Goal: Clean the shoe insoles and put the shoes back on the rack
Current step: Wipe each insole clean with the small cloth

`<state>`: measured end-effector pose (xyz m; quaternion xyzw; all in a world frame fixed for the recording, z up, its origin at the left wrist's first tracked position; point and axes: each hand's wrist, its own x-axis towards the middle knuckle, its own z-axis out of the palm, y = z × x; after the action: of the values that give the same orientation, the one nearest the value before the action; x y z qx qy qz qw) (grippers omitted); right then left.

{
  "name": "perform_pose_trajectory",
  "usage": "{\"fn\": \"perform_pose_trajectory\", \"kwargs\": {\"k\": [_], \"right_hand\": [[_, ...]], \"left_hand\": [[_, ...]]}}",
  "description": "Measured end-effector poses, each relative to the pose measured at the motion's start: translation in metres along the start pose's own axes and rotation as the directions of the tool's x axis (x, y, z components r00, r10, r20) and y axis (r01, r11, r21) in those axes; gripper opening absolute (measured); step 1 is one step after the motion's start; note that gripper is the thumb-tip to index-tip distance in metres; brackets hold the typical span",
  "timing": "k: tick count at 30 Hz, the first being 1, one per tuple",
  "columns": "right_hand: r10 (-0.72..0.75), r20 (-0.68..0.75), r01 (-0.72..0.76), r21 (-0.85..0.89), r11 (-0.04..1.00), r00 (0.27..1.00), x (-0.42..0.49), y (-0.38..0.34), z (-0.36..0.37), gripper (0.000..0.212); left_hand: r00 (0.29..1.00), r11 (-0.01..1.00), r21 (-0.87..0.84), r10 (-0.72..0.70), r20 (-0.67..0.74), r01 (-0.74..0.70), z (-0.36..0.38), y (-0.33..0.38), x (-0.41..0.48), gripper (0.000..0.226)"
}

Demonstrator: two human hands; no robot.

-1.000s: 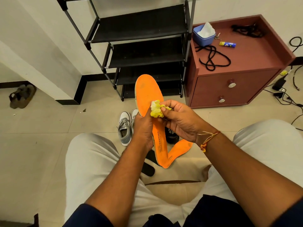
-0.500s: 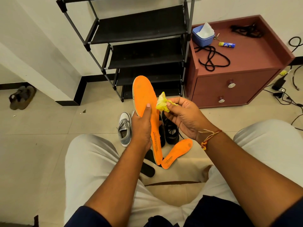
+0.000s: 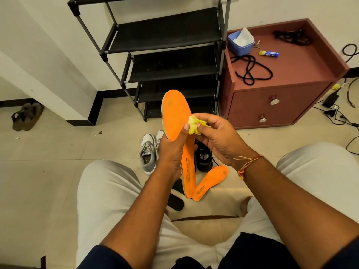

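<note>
The left hand (image 3: 171,152) grips the orange insole (image 3: 174,115) around its middle, with the fingers wrapped behind it and the thumb lying on the orange face, so the insole stands almost upright in front of the person. Its long axis runs from the heel, low near the lap, up to the toe end, which points toward the black shoe rack (image 3: 169,35). The right hand (image 3: 217,140) pinches a crumpled yellow cloth (image 3: 194,126) between thumb and fingertips. The cloth touches the insole at its right edge, just beside the left thumb and just under the wide front part. The surface to wipe therefore lies to the left of the right fingers and above them - this is the relation that matters now. I judge that the next stroke should go along the long axis toward the toe, where some darker marks show, while the left hand only holds steady. The 2nd orange insole (image 3: 211,181) lies on the floor below, near the heel of the held one; I cannot tell if they touch. The 2 grey shoes (image 3: 148,150) and a black shoe (image 3: 204,158) stand on the floor between the person and the rack - so the task seems far from its end.
</note>
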<state>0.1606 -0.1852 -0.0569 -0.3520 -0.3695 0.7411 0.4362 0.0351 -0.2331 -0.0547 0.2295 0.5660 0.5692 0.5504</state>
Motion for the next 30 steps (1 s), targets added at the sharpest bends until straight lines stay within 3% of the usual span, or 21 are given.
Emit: {"fn": "perform_pose_trajectory", "kwargs": {"k": [5,10,15,18,21,28,30], "right_hand": [[-0.016,-0.082,0.017,0.006,1.0,0.996,0.0,0.003,-0.001,0.024],[-0.058,-0.159,0.024,-0.208,0.978,0.986,0.001,0.005,-0.003,0.025],[0.051,-0.122,-0.05,0.015,0.999,0.991,0.001,0.003,0.003,0.021],[0.104,-0.091,-0.089,0.16,0.983,0.99,-0.001,-0.003,0.004,0.023],[0.093,-0.057,-0.087,0.103,0.991,0.994,-0.002,-0.005,0.004,0.043],[0.084,-0.142,-0.079,0.042,0.996,0.986,-0.001,-0.005,0.0,0.007],[0.077,-0.096,-0.076,0.012,0.997,0.992,0.0,-0.008,-0.004,0.015]], "left_hand": [[0.999,1.0,0.005,-0.024,0.037,0.024,0.0,0.0,0.0,0.033],[0.999,1.0,0.011,-0.016,0.039,0.015,-0.002,-0.004,0.003,0.049],[0.999,1.0,0.009,-0.003,0.042,0.003,0.0,-0.005,0.003,0.037],[0.999,1.0,-0.013,-0.006,0.035,0.006,-0.001,-0.004,0.003,0.044],[0.999,1.0,-0.017,-0.006,0.054,0.007,-0.002,-0.004,0.003,0.042],[0.997,1.0,0.03,-0.012,0.078,0.009,-0.004,-0.008,0.003,0.045],[0.996,1.0,0.03,-0.007,0.084,0.004,-0.005,-0.008,0.003,0.048]]}}
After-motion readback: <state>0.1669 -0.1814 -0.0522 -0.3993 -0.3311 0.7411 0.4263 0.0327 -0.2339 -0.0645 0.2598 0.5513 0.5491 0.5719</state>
